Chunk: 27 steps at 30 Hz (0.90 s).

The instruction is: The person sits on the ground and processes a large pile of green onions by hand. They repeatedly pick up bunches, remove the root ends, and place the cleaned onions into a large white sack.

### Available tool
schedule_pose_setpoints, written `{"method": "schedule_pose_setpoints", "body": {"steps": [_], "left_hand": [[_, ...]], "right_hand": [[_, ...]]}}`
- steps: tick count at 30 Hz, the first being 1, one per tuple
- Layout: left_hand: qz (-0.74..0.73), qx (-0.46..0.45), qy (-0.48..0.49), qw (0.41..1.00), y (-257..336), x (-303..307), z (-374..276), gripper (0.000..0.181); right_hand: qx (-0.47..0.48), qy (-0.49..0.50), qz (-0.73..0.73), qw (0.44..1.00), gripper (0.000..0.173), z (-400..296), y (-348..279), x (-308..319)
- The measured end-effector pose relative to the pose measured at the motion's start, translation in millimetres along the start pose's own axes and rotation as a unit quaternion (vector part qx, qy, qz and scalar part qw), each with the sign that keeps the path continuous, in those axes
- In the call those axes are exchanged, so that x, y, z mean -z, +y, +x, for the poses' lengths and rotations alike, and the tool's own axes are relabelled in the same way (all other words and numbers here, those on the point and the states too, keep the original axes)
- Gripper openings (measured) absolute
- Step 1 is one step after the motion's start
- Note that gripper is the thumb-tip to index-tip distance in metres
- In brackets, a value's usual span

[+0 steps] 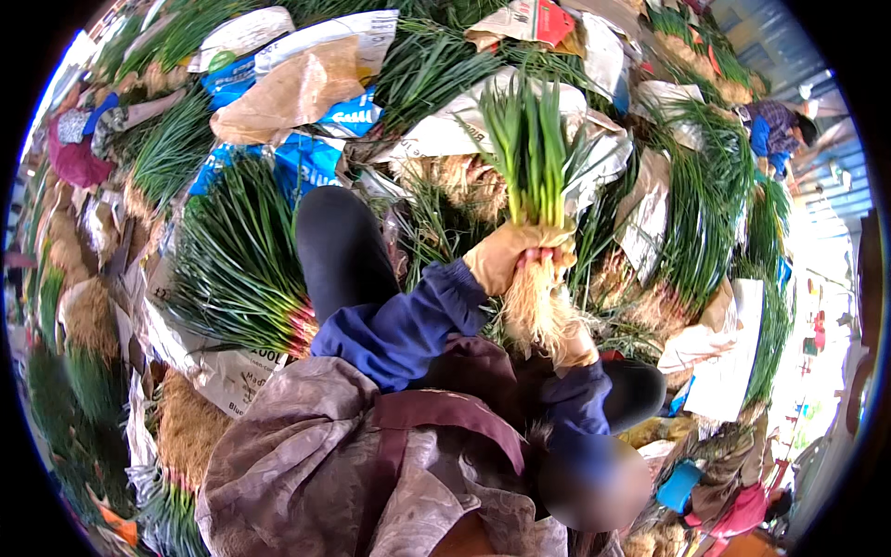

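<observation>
My left hand (498,257), in a tan glove with bare fingertips showing, grips a bunch of green onions (529,157) just above its roots. The green leaves point away from me, and the pale stringy roots (532,303) hang toward my lap. My right hand (576,344) is at the right side of those roots and mostly hidden by them; its grip cannot be made out. Beyond the bunch lies a heap of unheld onions with root ends (470,184) showing, partly under a white plastic sheet (445,132).
A large onion pile (237,257) lies left of my knee (341,244) on a printed plastic sack (243,379). More onions (703,209) lie at right. Blue-and-white sacks (299,83) cover bundles ahead. Other people work at far left (80,143), upper right (773,132) and lower right (731,508).
</observation>
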<state>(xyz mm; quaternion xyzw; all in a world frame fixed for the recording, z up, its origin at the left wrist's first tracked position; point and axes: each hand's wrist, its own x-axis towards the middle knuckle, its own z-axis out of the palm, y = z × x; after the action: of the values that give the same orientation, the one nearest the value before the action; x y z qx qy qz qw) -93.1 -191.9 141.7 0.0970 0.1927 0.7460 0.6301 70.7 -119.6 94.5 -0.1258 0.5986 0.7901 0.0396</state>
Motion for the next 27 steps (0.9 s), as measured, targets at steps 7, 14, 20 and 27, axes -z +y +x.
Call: {"method": "schedule_pose_setpoints", "body": {"steps": [7, 14, 20, 27], "left_hand": [[0.273, -0.323, 0.119, 0.898, 156.0, -13.0, -53.2, 0.021], [0.308, -0.433, 0.305, 0.79, 292.9, 38.7, -245.4, 0.015], [0.356, -0.442, 0.492, 0.661, 264.5, 116.6, -413.1, 0.035], [0.048, -0.33, 0.511, 0.792, 58.3, 289.9, -408.5, 0.031]], "right_hand": [[0.256, -0.128, -0.836, 0.468, 0.04, -7.7, 89.3, 6.3], [0.272, 0.137, -0.949, -0.082, 0.044, -20.7, 45.7, -70.9], [0.265, 0.121, -0.952, -0.095, 0.048, 12.1, 49.0, -82.1], [0.24, 0.14, -0.954, -0.113, 0.047, 48.7, 72.8, -88.2]]}}
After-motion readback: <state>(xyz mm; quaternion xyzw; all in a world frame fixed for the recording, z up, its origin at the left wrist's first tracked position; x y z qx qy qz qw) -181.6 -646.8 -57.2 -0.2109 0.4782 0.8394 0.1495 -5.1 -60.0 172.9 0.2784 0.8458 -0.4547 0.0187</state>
